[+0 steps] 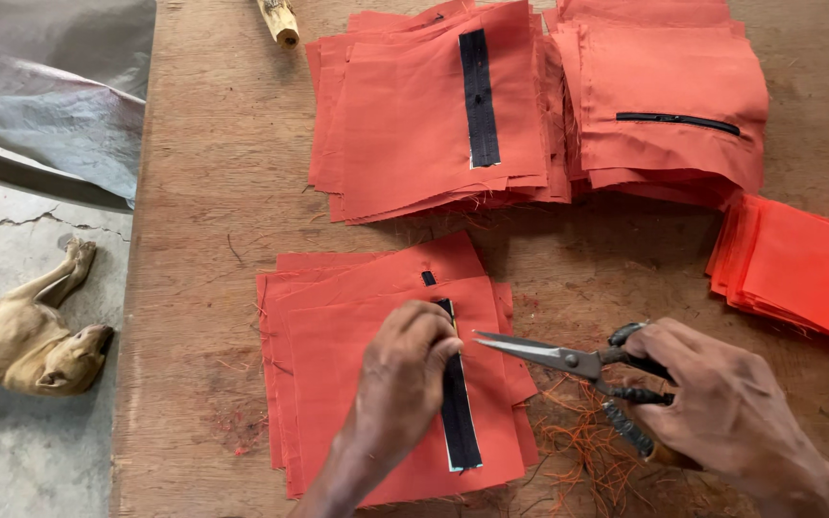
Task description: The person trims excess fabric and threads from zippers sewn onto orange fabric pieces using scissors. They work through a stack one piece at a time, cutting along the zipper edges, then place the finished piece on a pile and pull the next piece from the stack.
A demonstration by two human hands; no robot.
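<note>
The left hand (403, 369) presses flat on the near cloth stack (338, 384), fingertips at the black strip (457, 403), which runs away from the person. The right hand (722, 403) grips scissors (568, 360), blades slightly parted, tips pointing left at the strip's upper part. More stacks (414, 125) lie beyond, thread scraps (578, 451) beneath the scissors

My left hand (400, 379) presses flat on the near stack of orange fabric pieces (386, 374), fingers (434, 331) touching its black zipper strip (458, 408). My right hand (731, 417) grips scissors (578, 363), blades slightly parted, pointing left at that strip. Orange thread scraps (582, 451) litter the wooden worktop (213, 240) beneath.
</note>
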